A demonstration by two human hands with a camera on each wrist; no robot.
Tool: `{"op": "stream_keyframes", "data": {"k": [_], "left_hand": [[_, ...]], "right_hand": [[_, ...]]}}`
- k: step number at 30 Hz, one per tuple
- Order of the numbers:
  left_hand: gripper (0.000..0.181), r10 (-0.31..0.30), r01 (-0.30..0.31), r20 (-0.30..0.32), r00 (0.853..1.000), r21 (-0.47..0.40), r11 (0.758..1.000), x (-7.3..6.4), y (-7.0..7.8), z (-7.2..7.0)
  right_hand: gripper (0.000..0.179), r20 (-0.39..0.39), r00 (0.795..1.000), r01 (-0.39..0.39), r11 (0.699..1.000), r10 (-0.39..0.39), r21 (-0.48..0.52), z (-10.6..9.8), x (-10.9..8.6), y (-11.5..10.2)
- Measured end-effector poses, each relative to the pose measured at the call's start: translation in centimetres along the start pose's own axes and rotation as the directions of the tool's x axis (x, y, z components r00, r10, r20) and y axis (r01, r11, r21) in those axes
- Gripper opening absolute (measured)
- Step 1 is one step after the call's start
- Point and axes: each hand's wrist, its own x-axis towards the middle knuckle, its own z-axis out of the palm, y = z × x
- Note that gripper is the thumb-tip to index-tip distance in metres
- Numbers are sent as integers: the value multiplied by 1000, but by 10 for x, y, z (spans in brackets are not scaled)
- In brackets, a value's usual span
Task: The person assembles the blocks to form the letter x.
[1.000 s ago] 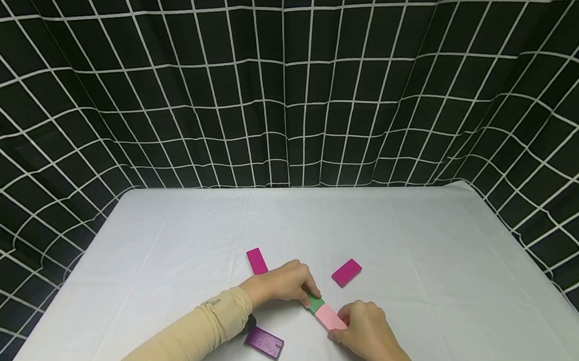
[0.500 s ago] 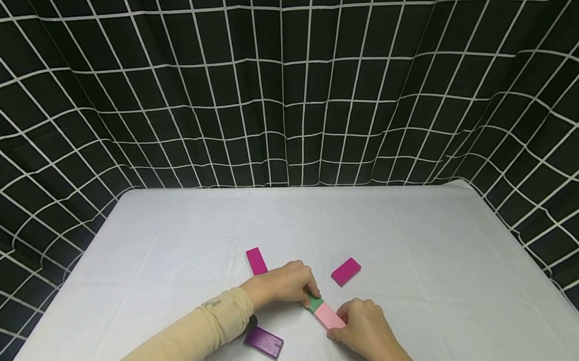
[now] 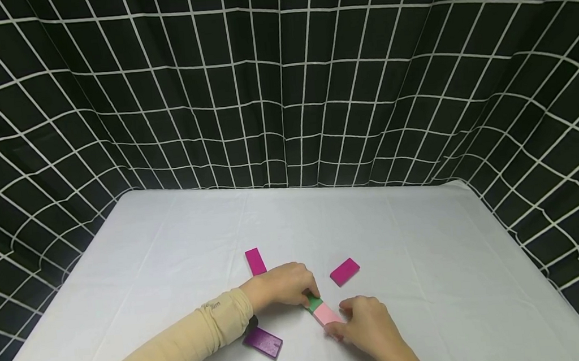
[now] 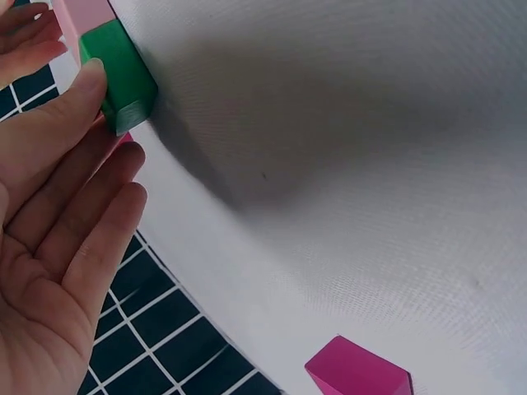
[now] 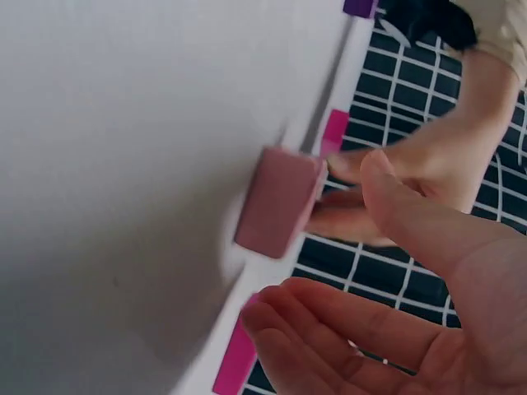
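My left hand [image 3: 283, 284] pinches a green block [image 3: 315, 302] between thumb and fingers, on the white table. A light pink block [image 3: 325, 314] lies end to end with it, the two forming one slanted row. At the near end of the pink block is my right hand [image 3: 368, 325]. In the right wrist view, its thumb and fingers are spread apart, with a gap between them and the pink block [image 5: 280, 202]. The left wrist view shows the left thumb on the green block [image 4: 128, 78], with the other fingers extended beneath it.
One magenta block [image 3: 255, 261] lies behind the left wrist, partly hidden by it. Another magenta block [image 3: 345, 272] rests beyond the right hand. A purple block [image 3: 263, 342] sits near the left forearm. A dark curtain with a white grid [image 3: 272, 91] surrounds the white table [image 3: 171, 229].
My right hand has let go of the pink block, its fingers spreading and drawing slightly away to the right. The left hand keeps its hold on the green block.
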Motion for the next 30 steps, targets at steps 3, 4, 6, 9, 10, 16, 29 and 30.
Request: {"op": "stream_keyframes", "data": {"k": [3,4,6,9,10,16,29,30], "left_hand": [[24,-1,1,4,1000,41,999,-1,1,0],[24,-3,3,5,1000,55,998,-1,2,-1],[24,-2,1,5,1000,82,997,-2,3,-1],[22,20,-20,-1,1000,123,992,-3,5,-1],[22,29,-28,-3,1000,140,990,-3,5,0],[24,88,-84,-10,996,209,974,-6,2,4],[35,5,-6,-61,998,-28,1000,-45,-1,-2],[35,-14,12,-44,999,-53,999,-51,0,-2]], "right_hand": [[40,-20,1000,-4,1000,4,3,-5,1,1],[38,-29,1000,4,1000,-4,4,-6,1,1],[33,-45,999,17,1000,-17,9,-7,0,2],[28,-62,998,23,999,-22,22,-9,-1,3],[27,-65,997,29,999,-28,26,-9,-2,4],[25,-79,996,55,997,-51,51,-9,-2,7],[30,-45,963,271,954,-267,130,-14,10,16],[31,-30,953,303,941,-302,148,-15,12,18]]}}
